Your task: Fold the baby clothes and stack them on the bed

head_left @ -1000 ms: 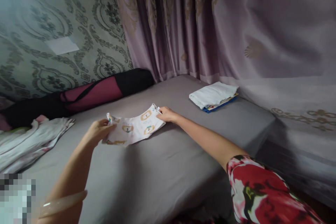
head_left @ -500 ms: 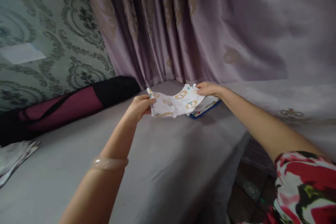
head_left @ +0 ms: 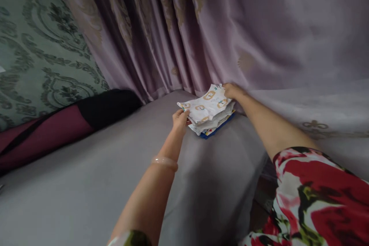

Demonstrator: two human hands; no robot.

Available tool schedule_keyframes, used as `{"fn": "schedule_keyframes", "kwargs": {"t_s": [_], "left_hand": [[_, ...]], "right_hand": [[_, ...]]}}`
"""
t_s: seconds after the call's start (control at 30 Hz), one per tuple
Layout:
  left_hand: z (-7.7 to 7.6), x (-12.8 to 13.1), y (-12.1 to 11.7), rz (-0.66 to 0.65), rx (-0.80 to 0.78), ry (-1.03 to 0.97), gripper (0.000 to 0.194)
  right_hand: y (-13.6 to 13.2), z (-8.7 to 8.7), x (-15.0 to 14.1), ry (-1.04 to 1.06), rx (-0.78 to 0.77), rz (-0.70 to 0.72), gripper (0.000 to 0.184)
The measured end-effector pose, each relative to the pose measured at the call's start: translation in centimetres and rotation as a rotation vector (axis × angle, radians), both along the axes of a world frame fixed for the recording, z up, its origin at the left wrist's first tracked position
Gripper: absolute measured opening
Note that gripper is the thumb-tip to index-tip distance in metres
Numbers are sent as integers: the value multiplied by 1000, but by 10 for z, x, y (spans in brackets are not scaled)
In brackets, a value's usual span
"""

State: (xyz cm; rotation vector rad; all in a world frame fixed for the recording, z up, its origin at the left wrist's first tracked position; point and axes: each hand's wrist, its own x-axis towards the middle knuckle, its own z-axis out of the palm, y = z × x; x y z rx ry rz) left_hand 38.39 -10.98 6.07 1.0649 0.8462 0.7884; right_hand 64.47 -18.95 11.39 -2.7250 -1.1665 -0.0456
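Together, the left hand and right hand grip opposite ends of a printed cloth over a folded stack (blue at bottom). Even tension should keep it flat.

A long black-and-maroon bag lies along the patterned wall, near the purple curtain.

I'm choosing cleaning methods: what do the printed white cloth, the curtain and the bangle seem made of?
Printed white cloth: probably matte cotton; it bends softly, without shine.
Curtain: satin-like, perhaps polyester, with a sheen along its folds.
Bangle: smooth, glossy, milky; stone, glass or plastic, unclear.
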Motion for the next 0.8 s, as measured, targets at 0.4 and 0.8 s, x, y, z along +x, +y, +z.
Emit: {"fn": "schedule_keyframes", "kwargs": {"t_s": [0.4,0.8], "left_hand": [[-35,5,-13,-35,-113,67,5],[-33,-5,-35,-74,-1,82,90]], "right_hand": [[-12,-37,3,-100,-38,-5,49],[-2,-65,-33,-159,22,15,51]]}}
